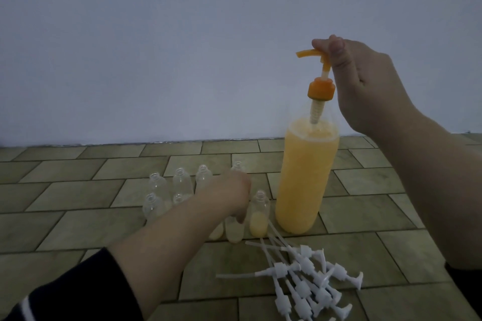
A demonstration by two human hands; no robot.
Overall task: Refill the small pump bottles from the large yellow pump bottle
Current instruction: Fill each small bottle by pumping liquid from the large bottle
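A plain pale bluish-grey wall point(182, 34) fills the view from nine through twelve to three o'clock. Below it, toward six o'clock, lies a floor point(78, 190) of olive-tan rectangular tiles with dark joints. The light is dim.

Small bottles point(180, 190) left of large bottle point(305, 177)
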